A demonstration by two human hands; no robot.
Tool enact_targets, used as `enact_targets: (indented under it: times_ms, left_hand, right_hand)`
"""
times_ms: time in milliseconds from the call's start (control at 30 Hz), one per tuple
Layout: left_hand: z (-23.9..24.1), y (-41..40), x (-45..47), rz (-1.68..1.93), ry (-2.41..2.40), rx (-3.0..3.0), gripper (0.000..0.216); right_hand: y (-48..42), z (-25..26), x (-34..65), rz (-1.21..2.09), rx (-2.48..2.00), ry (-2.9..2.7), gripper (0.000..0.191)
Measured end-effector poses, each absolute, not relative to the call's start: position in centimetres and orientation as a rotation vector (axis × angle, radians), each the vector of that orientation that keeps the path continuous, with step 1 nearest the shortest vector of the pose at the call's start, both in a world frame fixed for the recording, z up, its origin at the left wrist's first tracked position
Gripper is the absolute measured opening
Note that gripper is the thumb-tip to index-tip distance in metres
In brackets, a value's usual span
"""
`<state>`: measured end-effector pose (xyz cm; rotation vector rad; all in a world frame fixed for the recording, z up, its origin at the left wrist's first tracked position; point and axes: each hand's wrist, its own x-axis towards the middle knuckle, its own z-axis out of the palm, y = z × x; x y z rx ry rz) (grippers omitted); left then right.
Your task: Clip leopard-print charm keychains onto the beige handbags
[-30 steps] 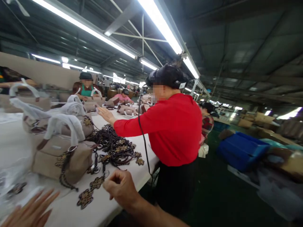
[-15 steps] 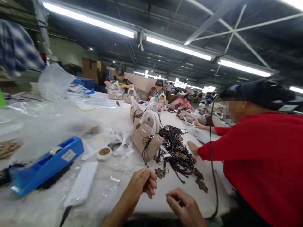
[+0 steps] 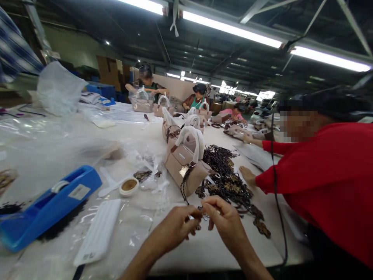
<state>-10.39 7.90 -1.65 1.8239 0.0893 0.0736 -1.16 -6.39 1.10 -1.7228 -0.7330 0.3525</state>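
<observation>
My left hand (image 3: 179,225) and my right hand (image 3: 224,219) meet above the table's front part, thumbs and fingers pinched together. Between the fingertips shows part of a dark, flower-shaped bag charm (image 3: 199,226) with a bit of shiny metal; the fingers hide most of it. Just beyond stands a beige handbag (image 3: 186,181) with white-wrapped handles, a braided cord and flower charm (image 3: 184,170) hanging on its side. To its right lies a tangled pile of dark braided cords and charms (image 3: 227,182).
On the left are a blue tape dispenser (image 3: 52,208), a white power strip (image 3: 99,231), a tape roll (image 3: 129,187) and clear plastic bags (image 3: 64,151). A co-worker in a red top (image 3: 326,163) leans in from the right beside a hanging black cable (image 3: 275,186). More handbags (image 3: 142,103) stand farther back.
My hands have come together from being apart, the right one moving up and left, and now pinch a charm. The view has shifted a little; the co-worker's far hand reaches toward a bag.
</observation>
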Motion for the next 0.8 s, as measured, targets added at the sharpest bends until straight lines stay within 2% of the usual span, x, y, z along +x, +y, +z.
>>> enact_targets:
  times_ms: [167,233,367,533,633,800]
  left_hand:
    - [0.0,12.1,-6.3,0.76,0.539,2.169,0.014]
    - [0.0,12.5,-4.2,0.894,0.604,2.259,0.013]
    - [-0.7,12.5,-1.4,0.866,0.6,2.397,0.006]
    - [-1.4,12.6,-0.8,0.787,0.644,2.334,0.005]
    - [-1.4,12.5,-0.4,0.765,0.654,2.338,0.012]
    - [-1.2,12.4,0.1,0.733,0.711,2.295,0.002]
  right_hand:
    - [-4.1,2.9,1.0,0.5,-1.465,-0.457,0.035]
    - [-2.8,3.3,1.5,0.498,-1.434,-0.446,0.037]
    - [-0.7,3.2,2.5,0.394,-1.52,-0.574,0.031]
    - [0.1,2.2,4.3,0.049,-1.809,-0.829,0.015]
    - [0.1,1.9,5.3,-0.126,-1.936,-0.939,0.012]
    - [0.0,2.0,6.2,-0.291,-2.018,-1.08,0.012]
